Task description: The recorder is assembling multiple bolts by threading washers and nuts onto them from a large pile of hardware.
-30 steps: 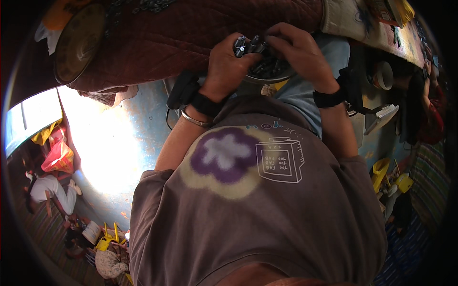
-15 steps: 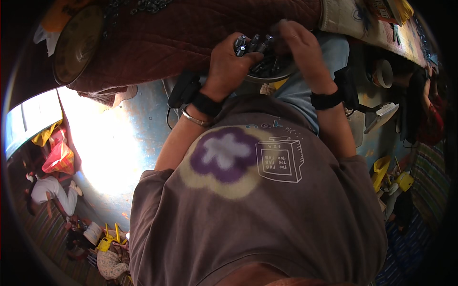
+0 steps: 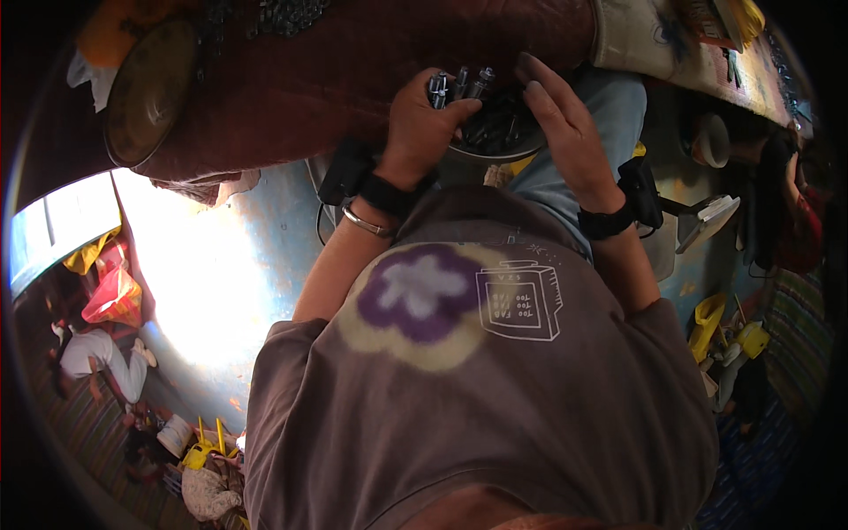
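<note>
Several bolt-like metal pieces (image 3: 481, 82), silvery cylinders with narrower tips, stand upright out of my left hand (image 3: 420, 128). That hand is closed round them, its thumb across the near side. To the right, over the rim of a round metal bowl (image 3: 484, 159), my right hand (image 3: 570, 132) has its fingers stretched out and nothing visible in them. Dark metal parts (image 3: 495, 131) fill the bowl, which rests by my right leg; my left hand partly covers its left side.
A dark red quilted cloth (image 3: 353, 97) spreads ahead. On it are a heap of small metal parts (image 3: 291, 13) and, at left, a tilted round metal tray (image 3: 150, 93). Toward the right stand a white bowl (image 3: 712, 140) and a co-worker's red sleeve (image 3: 799, 225). Another person (image 3: 106, 358) sits lower left.
My right hand has drawn back toward me and its blurred fingers now lie stretched out. Fewer metal pieces show in my left hand, which has dipped slightly.
</note>
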`<state>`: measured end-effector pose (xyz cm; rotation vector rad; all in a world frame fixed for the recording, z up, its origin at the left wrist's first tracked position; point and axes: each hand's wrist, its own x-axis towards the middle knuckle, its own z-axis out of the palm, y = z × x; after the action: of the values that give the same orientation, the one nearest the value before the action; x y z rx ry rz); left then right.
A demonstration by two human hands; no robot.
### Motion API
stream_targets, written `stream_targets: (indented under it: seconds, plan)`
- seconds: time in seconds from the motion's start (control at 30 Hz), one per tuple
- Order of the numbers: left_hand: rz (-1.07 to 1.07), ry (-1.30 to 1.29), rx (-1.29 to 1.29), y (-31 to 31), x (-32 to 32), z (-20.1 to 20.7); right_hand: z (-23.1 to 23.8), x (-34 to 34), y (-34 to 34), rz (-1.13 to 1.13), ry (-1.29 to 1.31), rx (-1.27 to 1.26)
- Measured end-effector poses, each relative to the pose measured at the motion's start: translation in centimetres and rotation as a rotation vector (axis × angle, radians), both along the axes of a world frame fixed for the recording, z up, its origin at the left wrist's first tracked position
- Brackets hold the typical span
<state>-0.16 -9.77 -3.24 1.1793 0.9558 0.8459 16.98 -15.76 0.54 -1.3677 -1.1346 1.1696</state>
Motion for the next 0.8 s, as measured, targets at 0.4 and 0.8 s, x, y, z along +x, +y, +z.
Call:
stream_targets:
  seconds: [0.4, 0.8]
  plan:
    - [0.096, -0.264, -0.346, 0.3, -0.3, -0.4, -1.7, 3.2, 8.4, -0.177, -0.742, 0.457]
    - [0.011, -0.249, -0.365, 0.7, -0.7, 0.1, -1.9, 4.1, 13.7, -0.208, -1.282, 0.31]
